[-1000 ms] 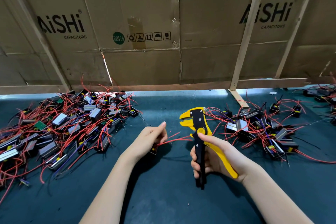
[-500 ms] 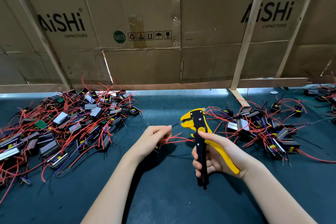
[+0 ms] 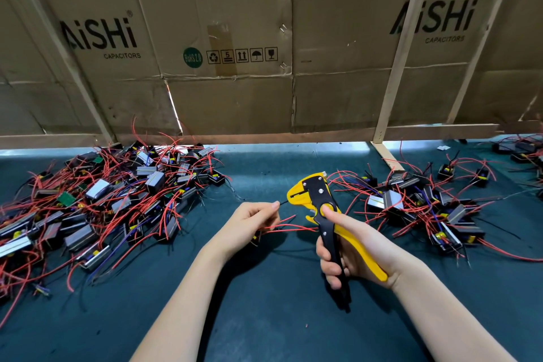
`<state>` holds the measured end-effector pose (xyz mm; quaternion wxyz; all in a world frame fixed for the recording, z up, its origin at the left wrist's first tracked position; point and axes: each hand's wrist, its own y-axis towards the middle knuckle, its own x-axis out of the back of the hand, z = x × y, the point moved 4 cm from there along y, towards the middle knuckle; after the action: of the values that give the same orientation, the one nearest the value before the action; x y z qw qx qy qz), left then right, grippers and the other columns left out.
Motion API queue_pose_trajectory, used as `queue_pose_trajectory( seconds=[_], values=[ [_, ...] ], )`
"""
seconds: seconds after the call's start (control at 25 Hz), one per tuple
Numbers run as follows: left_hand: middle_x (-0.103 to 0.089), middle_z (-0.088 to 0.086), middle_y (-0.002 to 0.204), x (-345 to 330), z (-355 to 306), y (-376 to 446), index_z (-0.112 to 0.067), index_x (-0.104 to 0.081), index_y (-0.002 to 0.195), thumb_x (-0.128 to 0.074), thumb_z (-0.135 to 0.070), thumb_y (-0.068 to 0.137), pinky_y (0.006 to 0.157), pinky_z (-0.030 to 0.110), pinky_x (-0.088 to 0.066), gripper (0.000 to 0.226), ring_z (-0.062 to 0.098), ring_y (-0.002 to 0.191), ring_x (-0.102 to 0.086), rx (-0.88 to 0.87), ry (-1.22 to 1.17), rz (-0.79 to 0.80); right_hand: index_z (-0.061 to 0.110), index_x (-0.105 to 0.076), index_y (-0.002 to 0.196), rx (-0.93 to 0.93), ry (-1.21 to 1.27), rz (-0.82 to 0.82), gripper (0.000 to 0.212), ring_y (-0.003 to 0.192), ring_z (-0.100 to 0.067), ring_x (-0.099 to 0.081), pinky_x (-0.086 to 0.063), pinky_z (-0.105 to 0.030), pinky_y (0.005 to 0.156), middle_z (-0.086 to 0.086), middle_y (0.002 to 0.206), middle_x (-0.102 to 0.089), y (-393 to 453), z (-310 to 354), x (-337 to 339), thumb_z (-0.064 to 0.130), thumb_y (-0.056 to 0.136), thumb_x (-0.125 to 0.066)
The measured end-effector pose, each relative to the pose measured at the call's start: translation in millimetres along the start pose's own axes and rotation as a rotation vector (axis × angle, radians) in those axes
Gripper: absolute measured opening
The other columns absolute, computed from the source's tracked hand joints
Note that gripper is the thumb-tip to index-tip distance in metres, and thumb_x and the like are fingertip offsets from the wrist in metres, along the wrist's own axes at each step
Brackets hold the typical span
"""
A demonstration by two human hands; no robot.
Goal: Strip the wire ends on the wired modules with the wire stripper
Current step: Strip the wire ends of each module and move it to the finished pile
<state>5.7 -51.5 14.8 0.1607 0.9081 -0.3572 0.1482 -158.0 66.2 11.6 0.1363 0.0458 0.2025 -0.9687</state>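
1. Right hand [image 3: 349, 247] wraps the yellow-and-black wire stripper [image 3: 321, 209], head upright.
2. Left hand [image 3: 249, 223], left of the stripper, pinches a thin dark wire [image 3: 283, 202] whose tip meets the stripper's head; red wires [image 3: 291, 228] trail from that fist.
3. Module piles [image 3: 117, 200] lie on the bench [image 3: 264, 317], left and right of the stripper.

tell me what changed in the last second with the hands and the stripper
The left hand closed its fingers and pinched a thin black wire, bringing its end up to the head of the stripper. The right hand kept gripping the handles, barely shifting. The red wires under the left hand and both piles stayed put.
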Motion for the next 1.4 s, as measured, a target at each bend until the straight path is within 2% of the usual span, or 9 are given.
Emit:
queue_pose_trajectory(
  seconds=[0.12, 0.24, 0.44, 0.52, 0.64, 0.76, 0.96, 1.16, 1.4],
  values=[
    [-0.036, -0.011, 0.058, 0, 2, 1, -0.010, -0.043, 0.062, -0.041, -0.034, 0.104, 0.053, 0.012, -0.029, 0.048, 0.005, 0.055, -0.030, -0.002, 0.008, 0.004, 0.014, -0.047, 0.060, 0.024, 0.060, -0.169, 0.065, 0.037, -0.019, -0.035, -0.034, -0.024, 0.040, -0.003, 0.046, -0.034, 1, 2, 1, 0.075, 0.082, -0.048],
    [-0.036, -0.010, 0.057, 0, 2, 1, -0.018, -0.047, 0.060, -0.041, -0.040, 0.103, 0.053, 0.014, -0.029, 0.049, 0.006, 0.054, -0.031, 0.007, 0.039, 0.023, 0.012, -0.044, 0.061, 0.058, 0.103, -0.212, 0.063, 0.036, -0.018, -0.034, -0.034, -0.023, 0.039, -0.003, 0.046, -0.034, 0, 5, 2, 0.072, 0.079, -0.048],
    [-0.047, -0.010, 0.059, 8, -1, -1, -0.017, -0.056, 0.068, -0.057, -0.042, 0.095, 0.060, 0.020, -0.038, 0.037, 0.006, 0.057, -0.041, 0.042, 0.039, 0.001, 0.005, -0.054, 0.084, 0.010, 0.080, -0.020, 0.062, 0.074, -0.035, -0.064, -0.054, -0.033, 0.069, -0.016, 0.076, -0.058, 1, 2, -2, 0.065, 0.084, -0.043],
    [-0.063, -0.008, 0.077, 21, -1, -6, -0.021, -0.064, 0.084, -0.075, -0.041, 0.081, 0.072, 0.021, -0.046, 0.023, 0.007, 0.071, -0.055, 0.061, 0.130, 0.004, 0.004, -0.056, 0.085, -0.016, 0.099, -0.031, 0.061, 0.078, -0.037, -0.065, -0.055, -0.037, 0.075, -0.018, 0.078, -0.060, 2, 1, -1, 0.064, 0.083, -0.045],
    [-0.066, -0.009, 0.103, 39, 4, -18, -0.035, -0.064, 0.100, -0.085, -0.053, 0.057, 0.088, 0.027, -0.047, 0.051, 0.009, 0.092, -0.060, 0.125, 0.331, 0.062, 0.003, -0.058, 0.084, -0.033, 0.144, -0.057, 0.060, 0.079, -0.038, -0.066, -0.054, -0.041, 0.079, -0.019, 0.078, -0.061, 2, 1, 1, 0.062, 0.082, -0.048],
    [-0.070, 0.000, 0.090, 44, 6, -19, -0.033, -0.071, 0.091, -0.086, -0.049, 0.059, 0.075, 0.034, -0.050, 0.039, 0.012, 0.072, -0.056, 0.148, 0.313, 0.084, 0.003, -0.058, 0.085, -0.039, 0.137, -0.044, 0.060, 0.080, -0.038, -0.067, -0.055, -0.040, 0.079, -0.018, 0.079, -0.061, 1, 1, 2, 0.062, 0.081, -0.049],
    [-0.069, -0.002, 0.070, 61, 15, -19, -0.027, -0.070, 0.075, -0.085, -0.049, 0.066, 0.060, 0.027, -0.047, 0.028, 0.007, 0.055, -0.053, 0.274, 0.503, -0.112, 0.004, -0.058, 0.085, -0.046, 0.152, -0.058, 0.058, 0.079, -0.037, -0.067, -0.052, -0.042, 0.084, -0.017, 0.078, -0.061, 2, 1, 1, 0.061, 0.080, -0.049],
    [-0.056, 0.000, 0.059, 53, 10, -24, -0.007, -0.066, 0.082, -0.082, -0.014, 0.077, 0.043, 0.030, -0.051, 0.018, 0.019, 0.046, -0.055, 0.367, 0.122, -0.123, 0.003, -0.057, 0.086, -0.046, 0.161, -0.084, 0.058, 0.080, -0.037, -0.068, -0.055, -0.040, 0.080, -0.018, 0.079, -0.063, 2, 1, 1, 0.060, 0.077, -0.051],
    [-0.067, 0.012, 0.085, 6, -70, 11, -0.009, -0.067, 0.092, -0.075, -0.016, 0.077, 0.045, 0.024, -0.046, 0.019, 0.015, 0.049, -0.054, -0.014, -0.264, -0.248, 0.004, -0.057, 0.086, -0.066, 0.195, -0.098, 0.056, 0.079, -0.037, -0.068, -0.055, -0.041, 0.080, -0.017, 0.078, -0.063, 5, 1, 1, 0.059, 0.075, -0.052]
  ],
)
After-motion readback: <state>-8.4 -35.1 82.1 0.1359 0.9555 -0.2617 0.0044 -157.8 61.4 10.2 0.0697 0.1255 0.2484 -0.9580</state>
